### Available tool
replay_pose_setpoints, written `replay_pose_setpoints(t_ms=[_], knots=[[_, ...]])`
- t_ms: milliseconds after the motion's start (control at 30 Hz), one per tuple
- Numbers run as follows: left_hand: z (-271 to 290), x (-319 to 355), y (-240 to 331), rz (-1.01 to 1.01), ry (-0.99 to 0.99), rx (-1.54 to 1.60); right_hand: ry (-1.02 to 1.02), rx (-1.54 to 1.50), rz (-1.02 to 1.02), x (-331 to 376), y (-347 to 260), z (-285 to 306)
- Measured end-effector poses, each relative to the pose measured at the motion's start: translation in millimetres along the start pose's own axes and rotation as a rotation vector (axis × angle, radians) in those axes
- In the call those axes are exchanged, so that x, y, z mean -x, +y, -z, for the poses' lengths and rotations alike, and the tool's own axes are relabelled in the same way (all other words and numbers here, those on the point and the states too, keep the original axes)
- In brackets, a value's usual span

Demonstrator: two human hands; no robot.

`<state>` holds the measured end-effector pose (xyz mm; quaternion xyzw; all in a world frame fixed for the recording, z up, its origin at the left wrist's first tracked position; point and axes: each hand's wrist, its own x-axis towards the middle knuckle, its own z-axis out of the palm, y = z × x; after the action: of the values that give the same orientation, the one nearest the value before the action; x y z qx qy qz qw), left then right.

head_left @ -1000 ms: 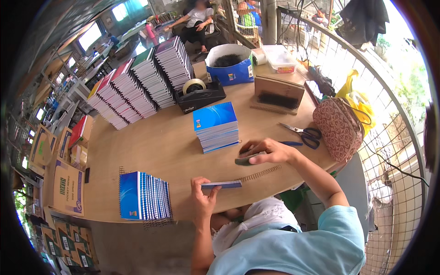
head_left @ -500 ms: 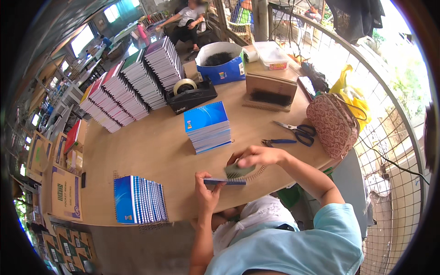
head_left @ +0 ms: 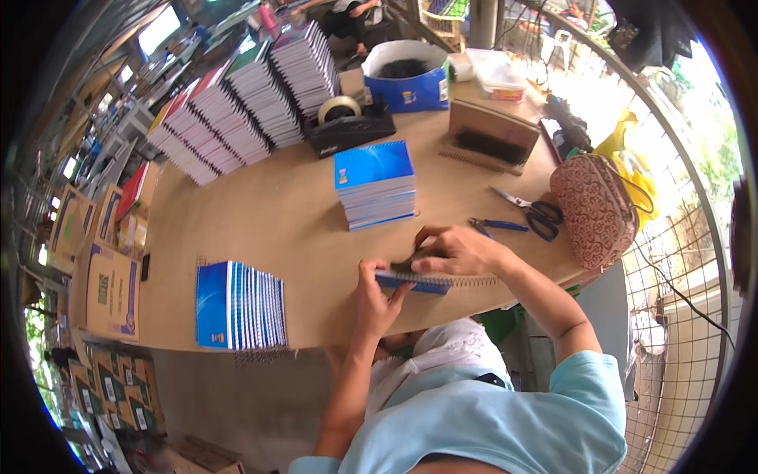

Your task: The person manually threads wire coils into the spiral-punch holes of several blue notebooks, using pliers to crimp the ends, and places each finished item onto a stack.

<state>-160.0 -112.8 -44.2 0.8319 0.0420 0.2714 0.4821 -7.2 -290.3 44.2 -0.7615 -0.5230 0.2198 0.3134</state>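
Note:
My left hand [head_left: 376, 306] grips a small blue notebook [head_left: 433, 289] by its left end, thumb and fingers pinching it above the table's near edge. A thin wire spiral coil [head_left: 478, 281] runs along the notebook's upper edge and sticks out past its right end. Closed around a dark greenish flat pad [head_left: 403, 268], my right hand [head_left: 464, 251] presses it along the coil. My right fingers partly hide the pad, so its exact kind is unclear. Beyond my hands stands a stack of blue spiral notebooks [head_left: 375, 167]. More blue notebooks [head_left: 238, 305] lie overlapped at the left.
Blue-handled pliers [head_left: 499, 226] and scissors [head_left: 540, 217] lie right of the stack. Behind are a tape dispenser [head_left: 349, 130], a blue container of black coils [head_left: 409, 96], a brown box [head_left: 491, 126] and tall notebook stacks [head_left: 245, 103]. A patterned bag [head_left: 592, 209] sits right; cartons [head_left: 109, 291] stand left.
The pad in my right hand has come down from above the notebook onto the coil at its edge. The coil now stretches out straighter to the right. The whole view has shifted slightly.

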Motion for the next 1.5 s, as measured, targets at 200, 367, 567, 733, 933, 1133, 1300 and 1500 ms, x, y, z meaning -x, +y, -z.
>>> replay_pose_setpoints(t_ms=[200,367,567,733,933,1133,1300,1500], knots=[[20,2,-15,0.159,0.092,0.593,0.008,-0.679,-0.015,-4,6,-3],[22,0,-26,0.211,0.032,0.669,0.034,-0.269,0.006,-12,14,-8],[21,1,-31,0.215,0.035,0.721,-0.052,-0.003,-0.020,-12,3,-13],[18,-1,-33,0.214,0.054,0.728,0.036,-0.263,0.039,-22,-4,-16],[22,1,-31,0.274,0.030,0.755,0.040,-0.358,0.005,-27,-8,-18],[26,0,-24,0.287,0.049,0.753,0.142,-0.103,0.019,-18,4,-19],[44,9,-15,0.301,0.161,0.766,0.676,0.599,-0.349,43,41,-33],[45,2,4,0.324,0.166,0.799,0.711,0.767,-0.241,67,72,-41]])
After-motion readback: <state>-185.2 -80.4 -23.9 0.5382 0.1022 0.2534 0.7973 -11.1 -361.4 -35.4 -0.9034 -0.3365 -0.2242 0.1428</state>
